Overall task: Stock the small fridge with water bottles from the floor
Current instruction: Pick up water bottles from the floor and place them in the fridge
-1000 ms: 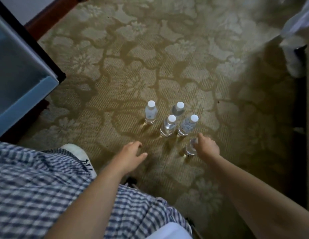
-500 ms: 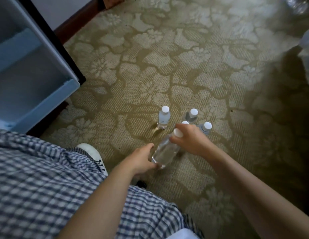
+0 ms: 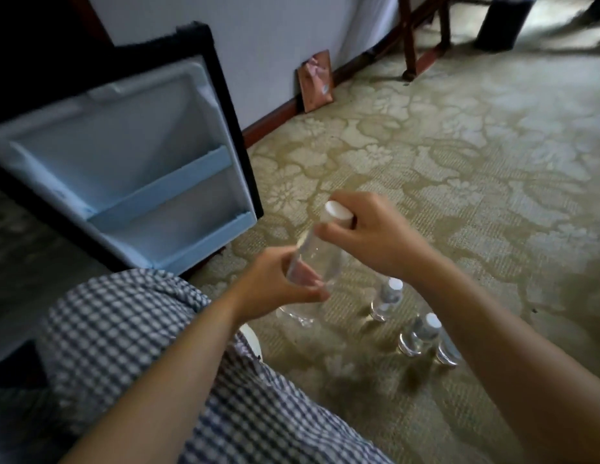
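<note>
Right now both hands are clamped on one water bottle (image 3: 317, 259), held tilted above the carpet (image 3: 476, 169) near the middle of the view. The left hand (image 3: 275, 289) curls its fingers round the clear lower body. The right hand (image 3: 369, 236) grips the neck, fingers closed just beneath the white cap (image 3: 338, 211), which points toward twelve o'clock.

At ten o'clock from the hands, the small fridge's door (image 3: 131, 169) stands open, its pale inner face showing two light-blue door shelves (image 3: 171, 189).

At five o'clock from the held bottle, three more bottles stand upright on the carpet: the nearest bottle (image 3: 387, 299), a second bottle (image 3: 422, 333) beyond it, and a third bottle (image 3: 447, 353) partly hidden behind the right forearm. The second and third stand just beside each other.

A checked garment (image 3: 124, 329) fills the seven o'clock corner. At twelve o'clock a brown packet (image 3: 315, 82) leans against the wall.
</note>
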`<state>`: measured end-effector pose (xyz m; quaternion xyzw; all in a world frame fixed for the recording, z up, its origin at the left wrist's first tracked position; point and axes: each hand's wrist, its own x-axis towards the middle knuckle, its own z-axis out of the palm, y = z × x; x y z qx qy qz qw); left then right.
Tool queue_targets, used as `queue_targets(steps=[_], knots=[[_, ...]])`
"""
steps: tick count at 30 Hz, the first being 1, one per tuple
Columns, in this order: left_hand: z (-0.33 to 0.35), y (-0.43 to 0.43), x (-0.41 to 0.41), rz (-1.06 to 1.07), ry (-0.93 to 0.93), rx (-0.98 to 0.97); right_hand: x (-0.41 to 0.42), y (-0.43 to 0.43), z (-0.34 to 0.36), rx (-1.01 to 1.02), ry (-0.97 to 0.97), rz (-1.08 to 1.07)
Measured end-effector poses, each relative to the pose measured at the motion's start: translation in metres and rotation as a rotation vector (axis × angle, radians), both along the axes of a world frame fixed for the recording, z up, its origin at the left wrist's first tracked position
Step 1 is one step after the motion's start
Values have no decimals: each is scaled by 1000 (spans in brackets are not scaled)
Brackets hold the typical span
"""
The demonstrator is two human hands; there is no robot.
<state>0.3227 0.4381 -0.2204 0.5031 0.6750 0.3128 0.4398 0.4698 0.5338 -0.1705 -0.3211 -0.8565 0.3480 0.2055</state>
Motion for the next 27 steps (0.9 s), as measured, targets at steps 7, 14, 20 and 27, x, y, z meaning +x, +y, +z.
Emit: queue_targets(steps=[7,14,20,27], knots=[[68,-27,-79,300,223,210,-89,-18,64,147,189,76],[107,-69,-142,568,320,344,-167,-48,106,294,183,252],[113,-124,-193,733,412,369,-235,-86,109,269,166,411],[99,-178,-247,894,375,337,-315,-142,89,177,122,526]])
